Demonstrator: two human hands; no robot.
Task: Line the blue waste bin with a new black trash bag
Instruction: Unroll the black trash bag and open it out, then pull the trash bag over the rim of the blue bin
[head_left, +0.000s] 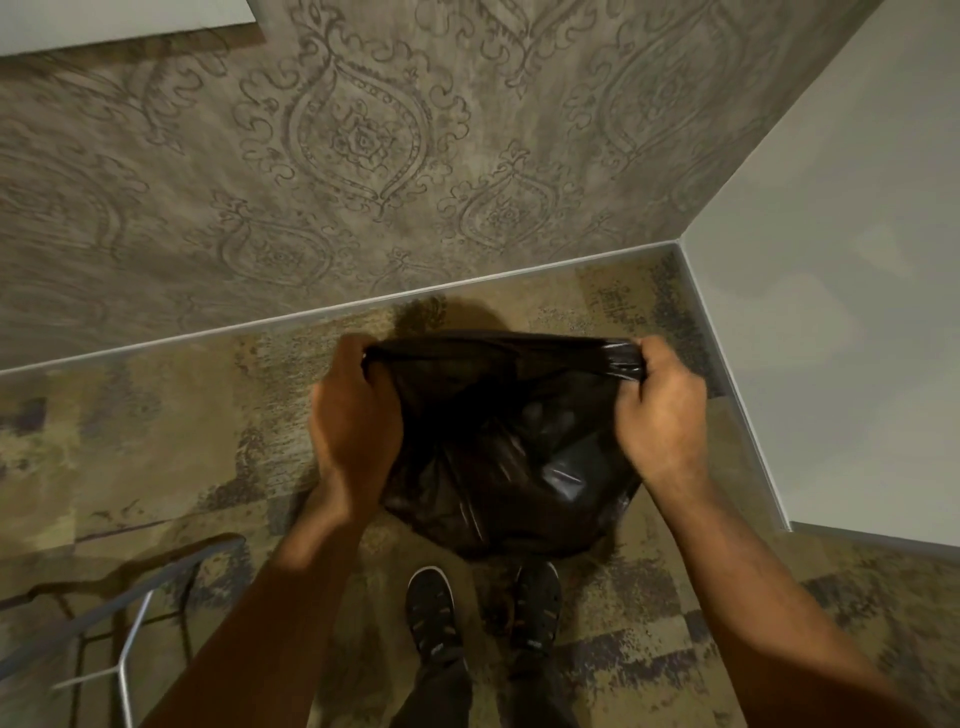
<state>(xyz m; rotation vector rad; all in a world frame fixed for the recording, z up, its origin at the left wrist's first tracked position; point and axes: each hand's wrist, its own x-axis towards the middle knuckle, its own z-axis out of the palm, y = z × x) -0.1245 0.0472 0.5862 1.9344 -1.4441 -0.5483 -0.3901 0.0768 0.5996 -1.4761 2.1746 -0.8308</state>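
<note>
A black trash bag (511, 447) hangs in front of me above the carpet, its mouth stretched wide between my two hands. My left hand (356, 421) is closed on the bag's left rim. My right hand (662, 415) grips the bunched right rim. The bag's body sags below the hands and hides whatever lies under it. No blue waste bin shows in this view.
A patterned grey wall (363, 145) stands ahead and a plain white wall (841, 291) on the right; they meet in a corner. A grey metal frame (130, 613) stands at the lower left on the carpet. My two dark shoes (431, 613) are below the bag.
</note>
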